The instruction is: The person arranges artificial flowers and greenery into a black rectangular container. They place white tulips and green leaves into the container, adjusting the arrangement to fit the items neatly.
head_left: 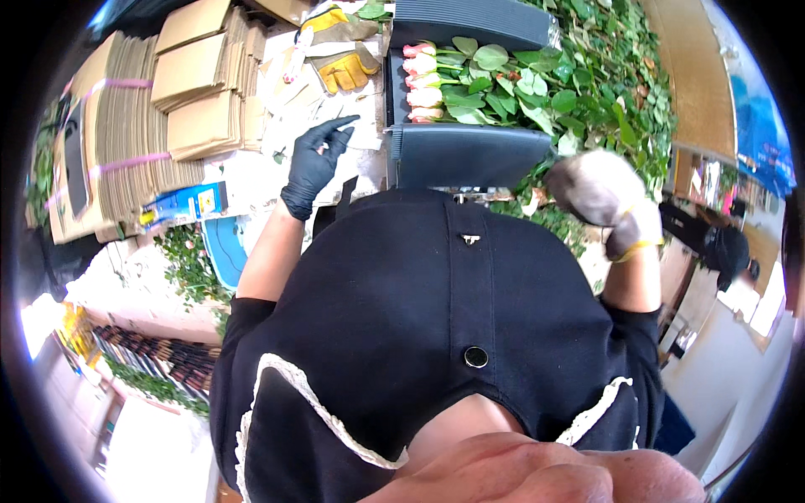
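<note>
Pink roses (423, 81) lie side by side in a dark ridged trough (470, 155), blooms to the left and leafy stems (511, 92) to the right. My left hand (315, 163), in a thin black glove, is over the white work surface left of the trough. Its index finger stretches out, the fingers are apart, and nothing shows in them. My right hand (597, 191) wears a thick whitish-grey work glove and is beside the trough's near right corner, close to loose foliage. Motion smears it, and its fingers cannot be made out.
Cut leaves and stems (620, 75) pile up on the right of the bench. Cardboard stacks (126, 117), some strapped in pink, stand at left. Yellow-and-grey work gloves (342, 54) lie behind my left hand. A blue tub (225, 251) is below the bench. Another person (728, 251) is at far right.
</note>
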A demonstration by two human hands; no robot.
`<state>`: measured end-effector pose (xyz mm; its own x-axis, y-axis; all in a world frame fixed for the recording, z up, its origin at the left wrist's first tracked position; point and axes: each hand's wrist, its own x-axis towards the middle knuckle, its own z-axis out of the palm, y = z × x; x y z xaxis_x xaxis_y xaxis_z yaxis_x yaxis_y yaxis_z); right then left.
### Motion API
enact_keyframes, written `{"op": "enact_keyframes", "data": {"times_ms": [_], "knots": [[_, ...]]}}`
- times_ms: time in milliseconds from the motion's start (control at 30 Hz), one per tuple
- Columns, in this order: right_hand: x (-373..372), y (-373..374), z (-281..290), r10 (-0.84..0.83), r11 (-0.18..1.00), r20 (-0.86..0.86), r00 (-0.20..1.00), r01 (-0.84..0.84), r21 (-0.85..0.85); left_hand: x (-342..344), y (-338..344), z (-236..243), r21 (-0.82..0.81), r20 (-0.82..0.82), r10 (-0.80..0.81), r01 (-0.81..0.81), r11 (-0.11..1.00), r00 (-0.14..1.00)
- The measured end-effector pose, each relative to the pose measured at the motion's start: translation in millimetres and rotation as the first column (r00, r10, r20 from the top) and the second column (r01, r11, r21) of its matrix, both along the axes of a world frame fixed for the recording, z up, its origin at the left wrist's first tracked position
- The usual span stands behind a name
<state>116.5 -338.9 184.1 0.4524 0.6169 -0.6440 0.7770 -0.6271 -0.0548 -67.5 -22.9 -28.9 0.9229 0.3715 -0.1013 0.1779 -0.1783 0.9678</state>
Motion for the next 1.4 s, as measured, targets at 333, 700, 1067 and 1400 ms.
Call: {"op": "enact_keyframes", "data": {"times_ms": [333,700,1067,1400], "knots": [[-52,-10,-34,-0.04,0.462,-0.853,0.52,0.767,0.446,-46,-23,-12,-0.014,-0.058,0.025,-0.026,1.0,0.998],[-3,-12,12,-0.159,0.984,0.041,0.986,0.155,0.083,22,16,36,0.037,0.117,-0.896,0.9,0.435,0.428],[2,94,14,-0.054,0.578,-0.425,0.903,0.376,0.724,112,49,57,-0.105,0.287,-0.576,0.623,0.775,0.765],[49,145,-105,0.214,0.954,0.052,0.975,-0.22,0.203,175,18,-13,0.055,0.091,-0.305,0.301,0.952,0.948]]}}
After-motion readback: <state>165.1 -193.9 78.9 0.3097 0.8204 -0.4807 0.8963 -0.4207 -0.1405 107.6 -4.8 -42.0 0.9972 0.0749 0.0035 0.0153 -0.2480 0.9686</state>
